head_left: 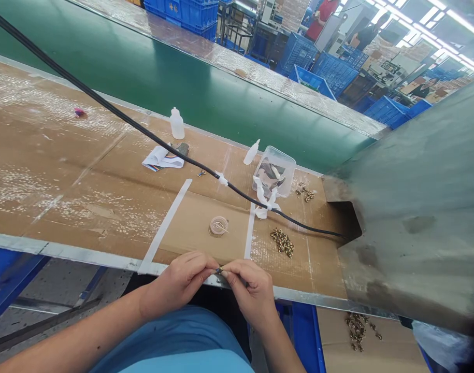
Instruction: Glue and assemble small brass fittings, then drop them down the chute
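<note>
Pinching a small metal part between left hand and right hand at the tabletop edge
Both grips closed on it; loose brass fittings heaped just beyond.

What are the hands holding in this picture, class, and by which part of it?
The left hand and right hand pinch a tiny metal part from either side between their fingertips; it is too small to tell exactly which part.
</note>
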Available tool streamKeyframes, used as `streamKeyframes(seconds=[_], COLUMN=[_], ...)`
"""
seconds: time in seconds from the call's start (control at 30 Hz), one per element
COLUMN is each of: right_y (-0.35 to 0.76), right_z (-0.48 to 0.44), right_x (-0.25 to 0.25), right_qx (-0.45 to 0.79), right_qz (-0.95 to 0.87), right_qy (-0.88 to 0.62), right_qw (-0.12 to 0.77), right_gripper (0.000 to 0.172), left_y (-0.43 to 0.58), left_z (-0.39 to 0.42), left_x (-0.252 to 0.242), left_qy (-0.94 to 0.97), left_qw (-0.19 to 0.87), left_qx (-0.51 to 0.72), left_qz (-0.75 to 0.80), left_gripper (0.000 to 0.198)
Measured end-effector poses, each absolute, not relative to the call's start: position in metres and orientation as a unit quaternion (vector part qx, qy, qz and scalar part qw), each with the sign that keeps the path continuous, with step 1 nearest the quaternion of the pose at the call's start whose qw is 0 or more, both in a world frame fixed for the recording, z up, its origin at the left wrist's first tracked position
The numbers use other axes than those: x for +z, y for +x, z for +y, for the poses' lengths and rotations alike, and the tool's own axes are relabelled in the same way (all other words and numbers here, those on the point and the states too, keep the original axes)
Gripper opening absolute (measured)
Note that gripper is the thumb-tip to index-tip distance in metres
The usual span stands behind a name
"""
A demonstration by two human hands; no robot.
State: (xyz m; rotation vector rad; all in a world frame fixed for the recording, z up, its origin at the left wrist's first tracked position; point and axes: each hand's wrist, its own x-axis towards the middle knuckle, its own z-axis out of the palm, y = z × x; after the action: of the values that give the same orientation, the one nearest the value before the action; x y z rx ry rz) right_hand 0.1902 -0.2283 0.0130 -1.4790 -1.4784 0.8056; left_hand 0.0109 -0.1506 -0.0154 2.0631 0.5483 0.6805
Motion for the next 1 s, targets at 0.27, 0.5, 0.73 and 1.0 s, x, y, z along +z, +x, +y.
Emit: streamKeyframes(seconds=[0.27,0.5,0.73,1.0], right_y=[0.1906,0.1900,0.1904,0.1900], right_z=[-0.2280,-0.2281,-0.2271,-0.2266], right_x=[0.0148,0.0147,0.0155,0.0177], right_qx=[0.324,0.327,0.325,0.318], right_qz=[-0.589,-0.592,-0.590,-0.593], right_qy=[-0.598,-0.594,-0.594,-0.598], right_qw=[0.436,0.436,0.440,0.434], right_gripper=[0.016,0.016,0.016,0.016], left_y=[0.0111,0.0102,0.0099,0.0110], left_z=[-0.1500,-0.1499,-0.1496,-0.1482], left_x=[-0.0137,-0.0145,-0.0153,-0.0140], left_qy=[0.830,0.828,0.827,0.835], left_qw=[0.436,0.445,0.446,0.426], left_qx=[0.269,0.259,0.260,0.261], left_qz=[0.219,0.222,0.221,0.228], left_gripper=[0.017,0.017,0.017,0.017])
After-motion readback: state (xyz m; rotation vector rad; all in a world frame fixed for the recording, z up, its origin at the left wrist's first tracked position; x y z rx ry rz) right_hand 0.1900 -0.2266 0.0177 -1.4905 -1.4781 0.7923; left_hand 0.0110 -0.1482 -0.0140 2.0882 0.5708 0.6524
